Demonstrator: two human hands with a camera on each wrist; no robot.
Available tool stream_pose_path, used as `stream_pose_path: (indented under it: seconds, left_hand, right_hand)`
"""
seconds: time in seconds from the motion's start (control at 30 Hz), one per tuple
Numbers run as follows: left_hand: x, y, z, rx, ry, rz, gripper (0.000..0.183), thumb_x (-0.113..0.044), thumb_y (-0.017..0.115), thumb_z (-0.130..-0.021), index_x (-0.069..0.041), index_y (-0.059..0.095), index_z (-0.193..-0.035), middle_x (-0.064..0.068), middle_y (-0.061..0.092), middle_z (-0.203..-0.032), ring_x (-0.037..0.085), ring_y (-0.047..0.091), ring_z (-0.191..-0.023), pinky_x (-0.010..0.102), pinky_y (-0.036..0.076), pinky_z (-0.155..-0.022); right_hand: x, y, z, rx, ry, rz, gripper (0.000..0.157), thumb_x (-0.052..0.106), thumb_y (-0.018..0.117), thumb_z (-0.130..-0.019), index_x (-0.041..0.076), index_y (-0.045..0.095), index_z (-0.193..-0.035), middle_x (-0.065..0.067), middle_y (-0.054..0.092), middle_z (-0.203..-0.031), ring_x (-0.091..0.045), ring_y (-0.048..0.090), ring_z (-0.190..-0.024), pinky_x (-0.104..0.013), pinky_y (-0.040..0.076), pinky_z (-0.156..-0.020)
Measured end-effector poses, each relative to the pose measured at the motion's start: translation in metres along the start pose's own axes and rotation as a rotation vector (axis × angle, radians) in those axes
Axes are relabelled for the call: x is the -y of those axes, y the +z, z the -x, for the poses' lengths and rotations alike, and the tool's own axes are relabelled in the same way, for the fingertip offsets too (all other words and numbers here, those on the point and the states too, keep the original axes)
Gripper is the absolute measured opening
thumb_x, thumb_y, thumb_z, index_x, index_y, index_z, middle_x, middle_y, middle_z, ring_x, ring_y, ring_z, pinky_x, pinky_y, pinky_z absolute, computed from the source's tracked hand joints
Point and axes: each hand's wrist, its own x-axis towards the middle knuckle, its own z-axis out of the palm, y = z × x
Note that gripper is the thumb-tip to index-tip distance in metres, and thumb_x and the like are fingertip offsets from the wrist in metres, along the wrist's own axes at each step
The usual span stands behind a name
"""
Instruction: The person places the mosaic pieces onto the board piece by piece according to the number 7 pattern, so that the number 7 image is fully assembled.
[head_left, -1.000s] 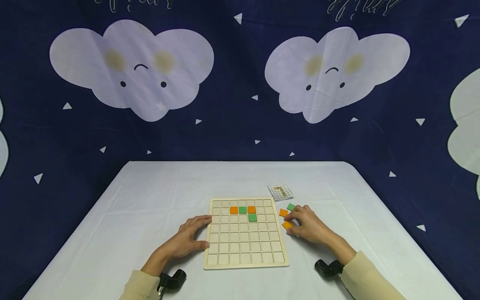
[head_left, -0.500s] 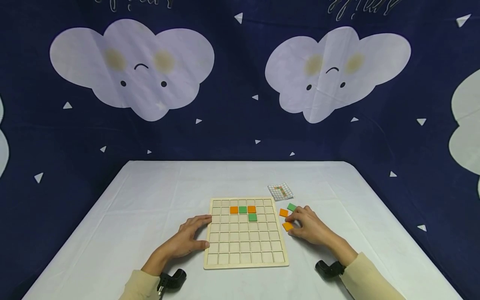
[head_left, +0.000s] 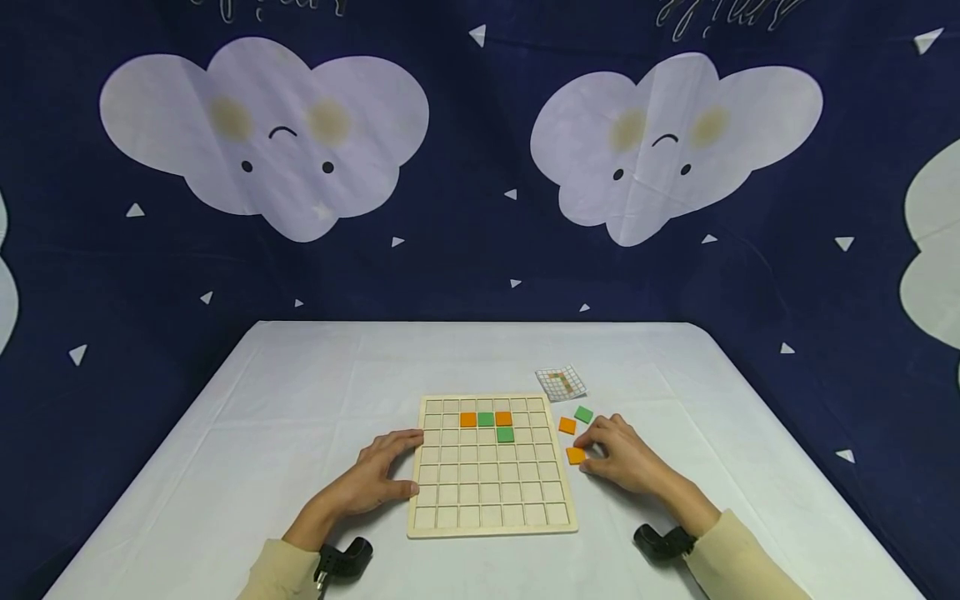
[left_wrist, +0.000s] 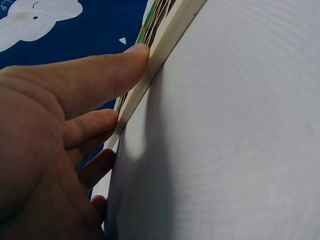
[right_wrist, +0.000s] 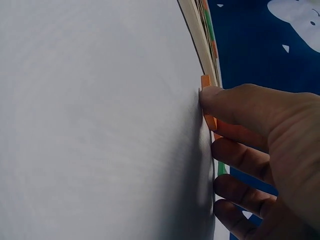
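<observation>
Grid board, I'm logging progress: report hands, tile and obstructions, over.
Left hand touching left edge of grid board. Right hand pinching nearer loose orange tile, off the board. Nothing visible between that tile and board.

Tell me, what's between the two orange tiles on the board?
A green tile sits between the left orange tile and the right orange tile on the wooden grid board, as the head view shows.

Loose tiles [head_left: 567,426] right of board [head_left: 490,473]
</observation>
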Motion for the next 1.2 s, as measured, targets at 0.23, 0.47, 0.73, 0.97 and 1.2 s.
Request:
stream_pose_path:
  seconds: [0.23,0.47,0.73,0.97,1.2]
  left_hand:
    - [0.000,0.000,0.000,0.006,0.002,0.008,0.070,-0.027,0.074,-0.079,-0.005,0.045,-0.138,0.012,0.037,-0.148,0.041,0.027,-0.138,0.063,0.015,-0.107]
    - [0.001,-0.001,0.000,0.003,0.039,-0.019,0.069,-0.030,0.073,-0.080,-0.005,0.045,-0.138,0.013,0.038,-0.148,0.042,0.028,-0.136,0.064,0.016,-0.106]
    - [0.002,0.000,0.000,0.004,0.050,-0.020,0.069,-0.029,0.073,-0.080,-0.003,0.045,-0.138,0.013,0.038,-0.147,0.042,0.029,-0.136,0.065,0.017,-0.106]
    - [0.002,0.000,0.000,-0.001,0.043,-0.027,0.069,-0.029,0.073,-0.079,-0.003,0.046,-0.137,0.013,0.039,-0.147,0.042,0.030,-0.135,0.064,0.017,-0.107]
    - [0.002,0.000,0.000,-0.010,0.043,-0.037,0.069,-0.029,0.074,-0.079,-0.003,0.046,-0.137,0.013,0.039,-0.147,0.042,0.030,-0.135,0.064,0.017,-0.107]
  right_hand:
    - [0.001,0.000,0.001,-0.005,0.002,0.005,0.020,0.023,0.078,-0.073,0.021,0.072,-0.092,0.012,0.059,-0.090,-0.007,0.041,-0.084,-0.027,0.036,-0.075]
    - [0.001,0.000,0.002,-0.001,0.013,0.014,0.019,0.024,0.077,-0.074,0.021,0.071,-0.092,0.013,0.058,-0.091,-0.007,0.041,-0.084,-0.027,0.036,-0.075]
    - [0.002,0.001,0.001,-0.008,0.007,0.013,0.019,0.023,0.076,-0.075,0.021,0.071,-0.093,0.014,0.058,-0.090,-0.007,0.041,-0.084,-0.025,0.035,-0.074]
    - [0.006,-0.001,-0.001,-0.020,0.008,0.005,0.020,0.023,0.077,-0.073,0.021,0.071,-0.093,0.014,0.057,-0.090,-0.008,0.040,-0.084,-0.025,0.034,-0.072]
    - [0.013,-0.004,-0.003,-0.015,0.020,-0.006,0.019,0.023,0.077,-0.074,0.021,0.071,-0.092,0.012,0.058,-0.092,-0.009,0.040,-0.085,-0.026,0.034,-0.073]
